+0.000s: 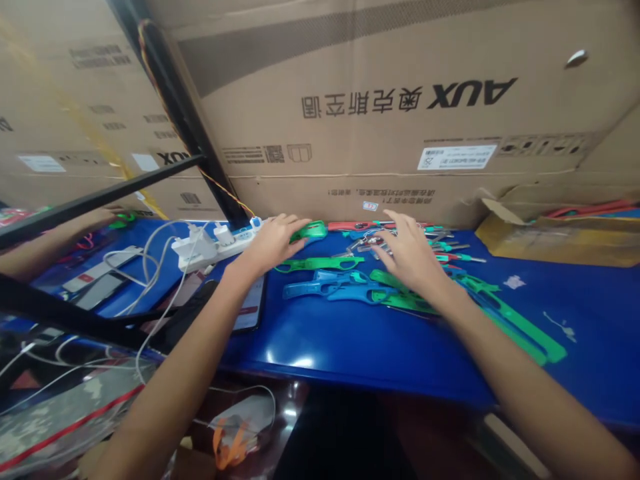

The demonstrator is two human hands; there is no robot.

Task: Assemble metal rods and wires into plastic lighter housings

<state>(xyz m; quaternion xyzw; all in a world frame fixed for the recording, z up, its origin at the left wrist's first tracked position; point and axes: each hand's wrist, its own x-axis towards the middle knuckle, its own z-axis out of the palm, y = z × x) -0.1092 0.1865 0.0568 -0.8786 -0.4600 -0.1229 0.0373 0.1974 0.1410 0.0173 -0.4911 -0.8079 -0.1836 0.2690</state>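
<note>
My left hand (278, 241) is closed on the end of a green plastic piece (313, 231) near the back of the blue table, thumb on the near side. Over a heap of small metal parts (369, 239), my right hand (411, 252) is open, fingers spread and curved; whether its fingertips touch a part cannot be made out. Between the hands lie a flat green plastic part (325, 264) and blue gun-shaped plastic halves (333, 287). More green halves (407, 301) lie under my right wrist. A long red piece (345, 226) runs along the back.
A white power strip (235, 241) with plugs and cables stands left, beside a phone (251, 307). Long green parts (520, 327) lie right, before an open carton (560, 233). Large cardboard boxes (370, 147) wall the back. Beyond a black frame (100, 190), another person's arm (55, 237) reaches in.
</note>
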